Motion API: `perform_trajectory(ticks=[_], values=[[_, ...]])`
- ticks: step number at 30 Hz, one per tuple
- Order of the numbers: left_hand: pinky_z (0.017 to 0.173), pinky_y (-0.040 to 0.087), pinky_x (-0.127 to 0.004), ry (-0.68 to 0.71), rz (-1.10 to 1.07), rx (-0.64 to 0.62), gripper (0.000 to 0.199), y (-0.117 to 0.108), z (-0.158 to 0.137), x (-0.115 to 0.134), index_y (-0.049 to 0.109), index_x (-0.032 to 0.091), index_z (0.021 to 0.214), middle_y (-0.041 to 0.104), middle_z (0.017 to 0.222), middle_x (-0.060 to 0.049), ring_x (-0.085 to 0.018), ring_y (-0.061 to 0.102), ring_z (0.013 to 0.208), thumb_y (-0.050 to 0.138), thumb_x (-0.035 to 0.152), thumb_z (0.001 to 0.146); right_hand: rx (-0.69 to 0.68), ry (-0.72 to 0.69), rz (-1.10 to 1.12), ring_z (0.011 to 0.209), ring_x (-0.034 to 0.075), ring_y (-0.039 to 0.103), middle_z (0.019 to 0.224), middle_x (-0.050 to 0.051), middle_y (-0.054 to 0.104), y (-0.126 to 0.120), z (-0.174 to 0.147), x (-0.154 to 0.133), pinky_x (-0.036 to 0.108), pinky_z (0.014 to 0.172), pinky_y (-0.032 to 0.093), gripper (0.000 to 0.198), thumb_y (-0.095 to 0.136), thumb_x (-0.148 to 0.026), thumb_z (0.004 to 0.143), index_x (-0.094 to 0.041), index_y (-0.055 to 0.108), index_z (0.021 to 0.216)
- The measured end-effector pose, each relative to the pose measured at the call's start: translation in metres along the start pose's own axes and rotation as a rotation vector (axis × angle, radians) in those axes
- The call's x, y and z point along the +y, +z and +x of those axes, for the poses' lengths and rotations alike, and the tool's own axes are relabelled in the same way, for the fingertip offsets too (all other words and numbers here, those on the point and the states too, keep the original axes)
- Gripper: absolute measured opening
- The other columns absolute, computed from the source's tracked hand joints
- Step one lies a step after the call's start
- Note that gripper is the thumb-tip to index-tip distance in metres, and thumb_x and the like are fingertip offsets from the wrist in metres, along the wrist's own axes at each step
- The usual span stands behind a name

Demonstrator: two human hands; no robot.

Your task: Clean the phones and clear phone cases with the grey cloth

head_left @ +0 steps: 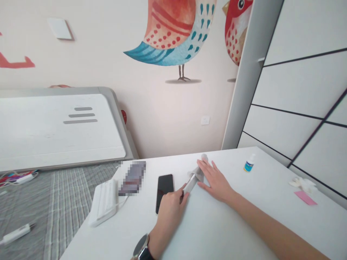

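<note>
My left hand, with a watch on its wrist, grips the near end of a slim silver-edged device that looks like a phone turned on its edge. Around the far end of that device lies a pale grey cloth. My right hand presses the cloth against it, fingers stretched forward and thumb apart; part of the cloth is hidden under them. Beside my left hand a black-screened phone lies face up on the white table, partly covered by the hand.
A white power strip with a cable sits at the table's left edge, near a blurred-out flat item. To the right stand a small bottle, crumpled white tissue and a pink slip. A wall rises behind.
</note>
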State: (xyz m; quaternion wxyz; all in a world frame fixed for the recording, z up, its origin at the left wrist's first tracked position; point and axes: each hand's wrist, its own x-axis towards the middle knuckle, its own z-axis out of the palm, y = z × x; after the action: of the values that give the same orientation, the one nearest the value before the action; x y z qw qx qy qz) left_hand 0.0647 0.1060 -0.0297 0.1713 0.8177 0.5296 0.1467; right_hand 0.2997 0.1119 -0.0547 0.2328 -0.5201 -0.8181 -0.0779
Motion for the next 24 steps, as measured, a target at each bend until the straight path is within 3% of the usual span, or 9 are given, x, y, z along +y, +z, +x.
perform_trajectory(ticks=[3, 8, 15, 21, 24], values=[[0.067, 0.037, -0.028, 0.006, 0.018, -0.01, 0.029, 0.001, -0.001, 0.001, 0.077, 0.021, 0.114, 0.081, 0.085, -0.009, -0.024, 0.076, 0.082, 0.051, 0.031, 0.104, -0.026, -0.042, 0.032, 0.16, 0.033, 0.017, 0.17, 0.015, 0.029, -0.003, -0.006, -0.006, 0.063, 0.126, 0.024, 0.092, 0.047, -0.064, 0.101, -0.019, 0.002, 0.168], [0.065, 0.035, -0.028, -0.01, 0.037, -0.031, 0.023, 0.002, 0.0, -0.005, 0.075, 0.016, 0.078, 0.08, 0.084, -0.011, -0.024, 0.075, 0.078, 0.058, 0.016, 0.094, -0.201, -0.283, 0.158, 0.161, 0.03, 0.016, 0.172, 0.01, 0.023, -0.006, -0.011, -0.045, 0.053, 0.131, 0.017, 0.096, 0.046, -0.071, 0.098, -0.018, 0.006, 0.168], [0.064, 0.036, -0.029, -0.01, 0.012, 0.0, 0.036, 0.001, -0.001, -0.002, 0.075, 0.02, 0.084, 0.079, 0.08, -0.01, -0.024, 0.075, 0.075, 0.049, 0.034, 0.104, -0.033, 0.014, 0.008, 0.161, 0.032, 0.013, 0.172, 0.013, 0.022, -0.002, -0.006, -0.001, 0.063, 0.126, 0.025, 0.086, 0.044, -0.056, 0.105, -0.02, -0.004, 0.167], [0.064, 0.036, -0.028, -0.01, 0.011, -0.006, 0.023, 0.001, -0.001, -0.006, 0.072, 0.016, 0.076, 0.079, 0.083, -0.012, -0.025, 0.076, 0.078, 0.056, 0.013, 0.093, -0.201, -0.271, 0.171, 0.161, 0.028, 0.016, 0.173, 0.009, 0.021, -0.008, -0.013, -0.041, 0.054, 0.131, 0.019, 0.094, 0.048, -0.068, 0.099, -0.02, 0.004, 0.168], [0.064, 0.036, -0.027, 0.007, 0.0, -0.006, 0.027, 0.001, -0.002, -0.006, 0.073, 0.017, 0.082, 0.079, 0.083, -0.01, -0.023, 0.075, 0.077, 0.052, 0.021, 0.1, -0.149, -0.168, 0.135, 0.16, 0.028, 0.021, 0.172, 0.009, 0.025, -0.007, -0.008, -0.028, 0.057, 0.13, 0.021, 0.085, 0.043, -0.062, 0.103, -0.022, 0.004, 0.168]])
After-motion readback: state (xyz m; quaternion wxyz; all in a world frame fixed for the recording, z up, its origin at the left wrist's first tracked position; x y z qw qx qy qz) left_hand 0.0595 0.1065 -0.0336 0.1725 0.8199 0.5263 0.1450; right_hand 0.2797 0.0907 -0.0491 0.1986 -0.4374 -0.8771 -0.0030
